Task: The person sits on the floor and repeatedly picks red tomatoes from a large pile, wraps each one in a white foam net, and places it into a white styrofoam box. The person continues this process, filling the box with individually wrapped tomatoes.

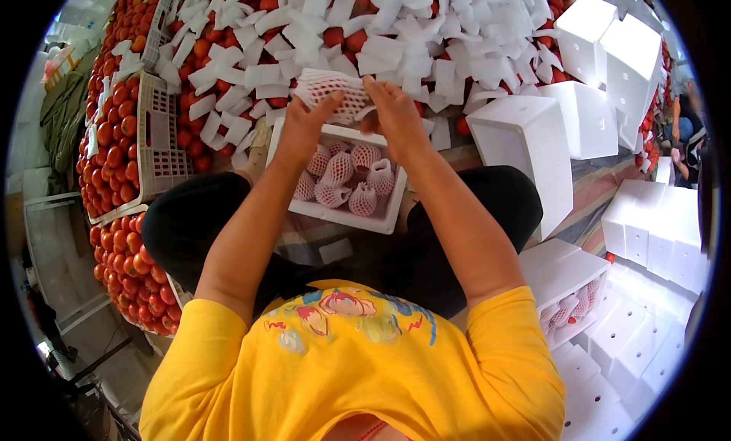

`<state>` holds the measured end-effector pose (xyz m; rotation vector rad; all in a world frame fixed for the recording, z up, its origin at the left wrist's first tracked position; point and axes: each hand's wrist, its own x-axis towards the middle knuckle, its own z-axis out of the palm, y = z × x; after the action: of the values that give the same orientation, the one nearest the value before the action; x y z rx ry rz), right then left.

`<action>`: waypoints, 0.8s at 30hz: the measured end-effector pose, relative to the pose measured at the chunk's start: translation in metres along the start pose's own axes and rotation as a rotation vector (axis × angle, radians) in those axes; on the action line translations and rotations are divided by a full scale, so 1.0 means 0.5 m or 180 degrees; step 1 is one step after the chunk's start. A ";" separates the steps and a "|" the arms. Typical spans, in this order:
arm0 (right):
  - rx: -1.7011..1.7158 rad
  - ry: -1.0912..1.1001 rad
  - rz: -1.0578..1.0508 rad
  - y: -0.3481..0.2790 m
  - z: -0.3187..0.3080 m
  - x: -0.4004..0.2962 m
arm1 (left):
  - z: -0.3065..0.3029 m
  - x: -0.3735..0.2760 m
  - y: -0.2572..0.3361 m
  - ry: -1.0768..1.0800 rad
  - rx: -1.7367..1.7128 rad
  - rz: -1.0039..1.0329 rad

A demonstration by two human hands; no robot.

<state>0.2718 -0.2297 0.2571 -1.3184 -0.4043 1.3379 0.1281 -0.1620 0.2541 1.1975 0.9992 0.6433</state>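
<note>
A white foam net sleeve [334, 93] is stretched out between my two hands, with red showing through its mesh. My left hand [308, 118] pinches its left side, thumb on top. The fingers of my right hand [396, 111] grip its right edge; whether a tomato sits inside the net is unclear. Below my hands, between my legs, stands an open white polystyrene box [348, 215]. It holds several tomatoes in foam nets [337, 170], and my wrists hang over its far side.
A heap of tomatoes [334, 37] strewn with flat foam nets [394, 53] spreads ahead. Plastic crates [163, 133] of tomatoes line the left. Polystyrene boxes [522, 138] crowd the right, one on its side with netted tomatoes [571, 310]. A person [688, 121] appears at far right.
</note>
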 end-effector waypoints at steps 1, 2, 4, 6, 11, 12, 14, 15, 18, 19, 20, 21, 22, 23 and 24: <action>0.0135 0.0078 -0.0092 -0.001 -0.001 0.005 | -0.022 0.011 -0.017 -0.0036 -0.0069 -0.0182; 0.0269 0.0160 -0.0187 -0.005 -0.003 0.009 | -0.048 0.023 -0.048 -0.0075 -0.0139 -0.0363; 0.0422 0.0262 -0.0363 -0.022 -0.008 0.011 | -0.093 0.030 -0.129 0.0020 -0.0375 -0.0520; 0.0713 0.0307 -0.0401 -0.033 -0.019 0.021 | -0.128 0.014 -0.172 0.0197 -0.0494 -0.0862; 0.0868 0.0335 -0.0397 -0.042 -0.014 0.025 | -0.231 -0.011 -0.244 0.0327 0.0706 -0.0866; 0.0908 0.0268 -0.0405 -0.037 -0.012 0.028 | -0.245 -0.018 -0.248 0.0217 0.1525 -0.0665; 0.0882 0.0211 -0.0391 -0.033 -0.003 0.034 | -0.263 -0.023 -0.268 -0.0279 0.2897 -0.0332; 0.0857 0.0184 -0.0397 -0.035 0.002 0.036 | -0.264 -0.027 -0.277 -0.0361 0.3185 -0.0372; 0.0773 0.0122 -0.0347 -0.036 0.016 0.039 | -0.260 -0.043 -0.286 -0.0615 0.3907 -0.0703; 0.0769 0.0105 -0.0344 -0.034 0.017 0.041 | -0.253 -0.048 -0.278 -0.0685 0.4241 -0.0711; 0.0765 0.0090 -0.0340 -0.032 0.017 0.043 | -0.245 -0.055 -0.268 -0.0758 0.4575 -0.0718; 0.0767 0.0070 -0.0335 -0.028 0.020 0.044 | -0.234 -0.060 -0.255 -0.0829 0.4914 -0.0728; 0.0735 0.0083 -0.0332 -0.025 0.020 0.044 | -0.234 -0.060 -0.259 -0.0703 0.5041 -0.0357; 0.0704 0.0098 -0.0329 -0.021 0.019 0.044 | -0.235 -0.060 -0.265 -0.0577 0.5156 0.0019; 0.0677 0.0088 -0.0330 -0.019 0.021 0.044 | -0.238 -0.061 -0.267 -0.0424 0.5269 0.0391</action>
<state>0.2740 -0.2037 0.2587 -1.1234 -0.2982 1.2387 -0.0037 -0.1708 0.1297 2.6708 1.3220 -0.3875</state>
